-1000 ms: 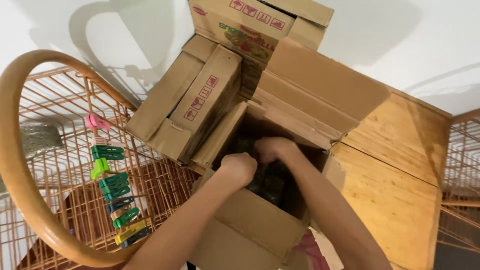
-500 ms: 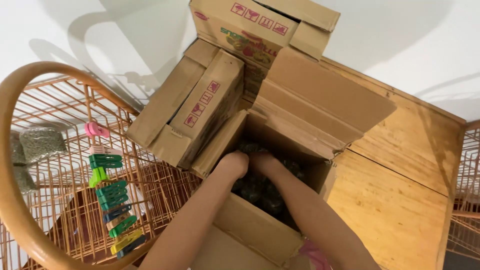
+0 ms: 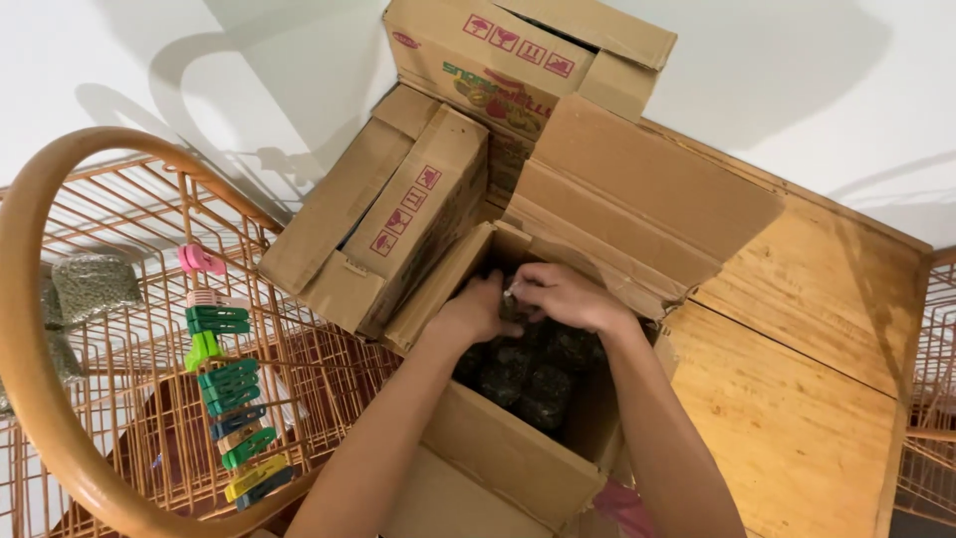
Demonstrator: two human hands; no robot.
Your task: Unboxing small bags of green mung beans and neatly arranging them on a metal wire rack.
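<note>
An open brown cardboard box [image 3: 518, 463] stands in front of me with its flaps folded out. Inside lie several dark bagged packets [image 3: 533, 384]. Both my hands reach into the box's far end. My left hand [image 3: 476, 311] curls its fingers down among the packets by the left wall. My right hand [image 3: 563, 296] is closed on the top of a dark packet, with a small white bit showing between thumb and forefinger. What exactly my left hand grips is hidden.
A second open carton [image 3: 383, 214] leans at the left and a third printed carton [image 3: 518, 55] stands behind. A copper wire cage [image 3: 129, 329] with a curved wooden hoop [image 3: 25, 329] and coloured clothes pegs [image 3: 224, 379] is at the left. A wooden board [image 3: 807, 389] lies at the right.
The view has tilted, so the boxes sit lower in frame. Both hands have moved towards the far end of the box and rose a little among the packets.
</note>
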